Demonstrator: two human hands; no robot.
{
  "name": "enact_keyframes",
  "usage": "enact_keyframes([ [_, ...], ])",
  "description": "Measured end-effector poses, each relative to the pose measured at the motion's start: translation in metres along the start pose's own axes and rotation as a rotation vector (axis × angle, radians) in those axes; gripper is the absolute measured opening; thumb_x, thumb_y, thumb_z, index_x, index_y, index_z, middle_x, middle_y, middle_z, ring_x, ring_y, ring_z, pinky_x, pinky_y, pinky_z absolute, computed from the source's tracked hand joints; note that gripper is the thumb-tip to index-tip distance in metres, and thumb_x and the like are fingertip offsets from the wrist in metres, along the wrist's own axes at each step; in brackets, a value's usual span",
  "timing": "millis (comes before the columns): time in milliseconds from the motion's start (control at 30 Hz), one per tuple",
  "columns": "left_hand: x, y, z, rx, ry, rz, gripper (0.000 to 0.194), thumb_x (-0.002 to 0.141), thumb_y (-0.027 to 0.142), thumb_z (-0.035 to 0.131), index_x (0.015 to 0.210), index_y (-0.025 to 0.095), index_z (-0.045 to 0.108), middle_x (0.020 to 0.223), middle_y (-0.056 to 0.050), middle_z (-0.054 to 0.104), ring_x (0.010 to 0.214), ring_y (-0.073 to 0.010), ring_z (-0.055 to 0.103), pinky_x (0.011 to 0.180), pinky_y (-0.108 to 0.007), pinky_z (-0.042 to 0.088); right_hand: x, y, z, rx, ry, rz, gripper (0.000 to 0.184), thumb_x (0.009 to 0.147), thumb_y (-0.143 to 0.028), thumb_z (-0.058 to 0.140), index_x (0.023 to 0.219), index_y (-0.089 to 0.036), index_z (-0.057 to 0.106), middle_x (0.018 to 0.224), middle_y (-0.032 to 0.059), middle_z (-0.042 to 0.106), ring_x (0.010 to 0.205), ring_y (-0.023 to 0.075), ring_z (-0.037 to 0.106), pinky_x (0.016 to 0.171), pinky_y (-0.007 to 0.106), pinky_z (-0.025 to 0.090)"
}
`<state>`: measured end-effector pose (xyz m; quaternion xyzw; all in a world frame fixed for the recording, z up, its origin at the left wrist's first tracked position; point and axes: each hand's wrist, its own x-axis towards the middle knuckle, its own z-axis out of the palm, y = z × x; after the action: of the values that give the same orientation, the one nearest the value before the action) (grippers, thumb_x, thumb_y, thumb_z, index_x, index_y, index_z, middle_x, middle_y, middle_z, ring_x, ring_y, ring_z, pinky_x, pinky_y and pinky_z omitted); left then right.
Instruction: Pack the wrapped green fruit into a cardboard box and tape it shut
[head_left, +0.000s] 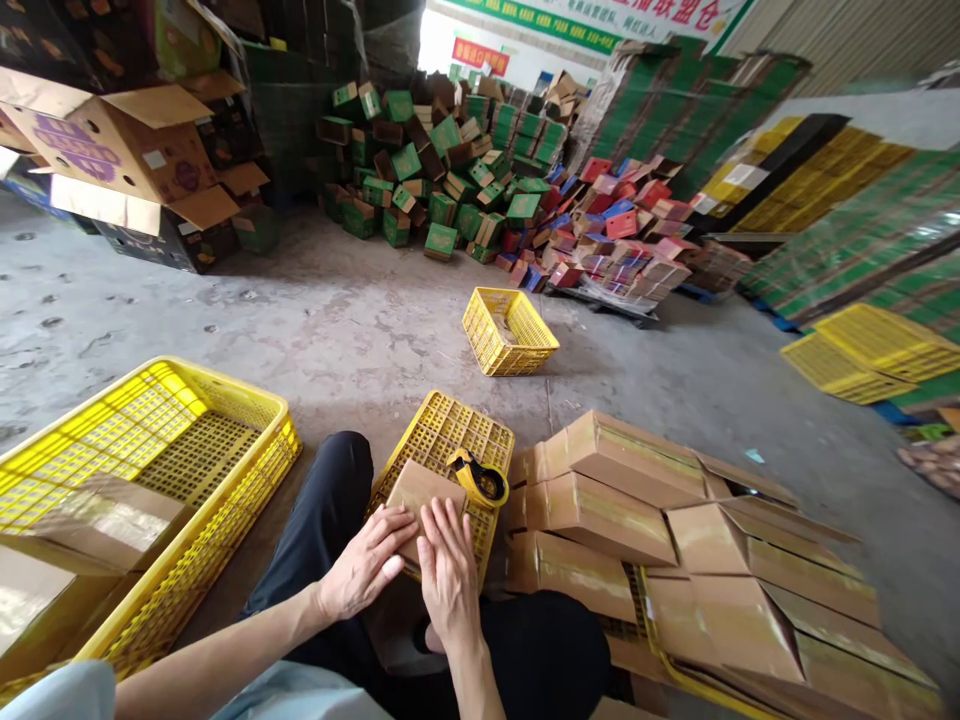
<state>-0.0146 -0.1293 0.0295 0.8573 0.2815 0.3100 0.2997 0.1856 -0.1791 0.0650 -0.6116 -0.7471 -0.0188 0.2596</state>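
Note:
A small brown cardboard box (421, 487) lies on an upturned yellow plastic crate (457, 425) between my knees. My left hand (365, 560) rests on the box's left side, its fingers stretched out. Flat on the right part of the box is my right hand (448, 565), fingers extended and palm down. Neither hand grips anything. Just beyond my right fingertips, a yellow and black tape dispenser (480, 478) lies on the same crate. The near side of the box is partly hidden by my hands.
To my left stands a large yellow crate (247, 470) holding taped cardboard boxes. Stacked flat cartons (630, 510) rise close on my right. A smaller yellow crate (517, 350) sits on the floor ahead. Farther back lie heaps of green boxes (442, 240) and red boxes (621, 224).

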Motion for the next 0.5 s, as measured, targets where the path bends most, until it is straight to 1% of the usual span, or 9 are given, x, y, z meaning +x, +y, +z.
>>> enact_keyframes([
  [100, 0.001, -0.001, 0.001, -0.001, 0.017, 0.008, 0.052, 0.112, 0.042, 0.033, 0.161, 0.026, 0.042, 0.154, -0.013, 0.055, 0.149, -0.0292, 0.045, 0.128, -0.057, 0.029, 0.018, 0.007, -0.002, 0.006, -0.054, -0.086, 0.050, 0.111, -0.029, 0.041, 0.161, -0.023, 0.043, 0.158, 0.0101, 0.055, 0.149, 0.0275, 0.049, 0.120, 0.051, 0.047],
  [167, 0.002, 0.000, 0.000, 0.006, 0.024, 0.015, 0.052, 0.112, 0.043, 0.033, 0.161, 0.026, 0.043, 0.154, -0.012, 0.056, 0.148, -0.0297, 0.046, 0.128, -0.057, 0.029, 0.032, 0.014, -0.003, 0.006, -0.086, -0.125, 0.051, 0.112, -0.031, 0.040, 0.162, -0.024, 0.041, 0.159, 0.0096, 0.054, 0.150, 0.0272, 0.048, 0.121, 0.051, 0.045],
  [233, 0.003, 0.000, -0.001, 0.012, 0.027, 0.023, 0.053, 0.112, 0.043, 0.034, 0.162, 0.027, 0.041, 0.154, -0.012, 0.056, 0.148, -0.0298, 0.046, 0.129, -0.057, 0.028, 0.044, 0.020, -0.003, -0.003, -0.121, -0.145, 0.051, 0.112, -0.033, 0.039, 0.163, -0.024, 0.038, 0.160, 0.0091, 0.052, 0.151, 0.0271, 0.046, 0.122, 0.052, 0.044],
  [300, 0.004, 0.002, -0.003, 0.016, 0.027, 0.026, 0.053, 0.112, 0.043, 0.035, 0.162, 0.027, 0.041, 0.154, -0.012, 0.055, 0.149, -0.0295, 0.046, 0.129, -0.056, 0.028, 0.054, 0.024, -0.004, -0.022, -0.144, -0.135, 0.051, 0.113, -0.034, 0.037, 0.163, -0.024, 0.038, 0.162, 0.0095, 0.050, 0.153, 0.0278, 0.044, 0.121, 0.052, 0.044],
  [400, 0.003, 0.003, -0.003, 0.012, 0.015, 0.028, 0.052, 0.112, 0.043, 0.036, 0.161, 0.027, 0.042, 0.154, -0.011, 0.055, 0.148, -0.0290, 0.046, 0.129, -0.055, 0.028, 0.062, 0.019, -0.006, -0.041, -0.164, -0.102, 0.052, 0.113, -0.039, 0.035, 0.161, -0.021, 0.043, 0.165, 0.0123, 0.044, 0.154, 0.0302, 0.041, 0.120, 0.053, 0.045],
  [433, 0.003, 0.003, -0.003, 0.009, 0.011, 0.026, 0.052, 0.112, 0.044, 0.036, 0.160, 0.027, 0.043, 0.154, -0.011, 0.055, 0.148, -0.0290, 0.046, 0.129, -0.055, 0.028, 0.064, 0.016, -0.008, -0.034, -0.184, -0.116, 0.051, 0.113, -0.041, 0.036, 0.159, -0.022, 0.046, 0.167, 0.0117, 0.041, 0.155, 0.0302, 0.040, 0.120, 0.053, 0.044],
  [500, 0.002, 0.003, -0.002, 0.009, 0.010, 0.018, 0.051, 0.112, 0.046, 0.036, 0.159, 0.029, 0.044, 0.155, -0.010, 0.055, 0.149, -0.0298, 0.045, 0.129, -0.056, 0.029, 0.068, 0.008, -0.011, 0.000, -0.245, -0.192, 0.050, 0.112, -0.044, 0.038, 0.158, -0.026, 0.048, 0.169, 0.0081, 0.038, 0.156, 0.0284, 0.038, 0.123, 0.051, 0.041],
])
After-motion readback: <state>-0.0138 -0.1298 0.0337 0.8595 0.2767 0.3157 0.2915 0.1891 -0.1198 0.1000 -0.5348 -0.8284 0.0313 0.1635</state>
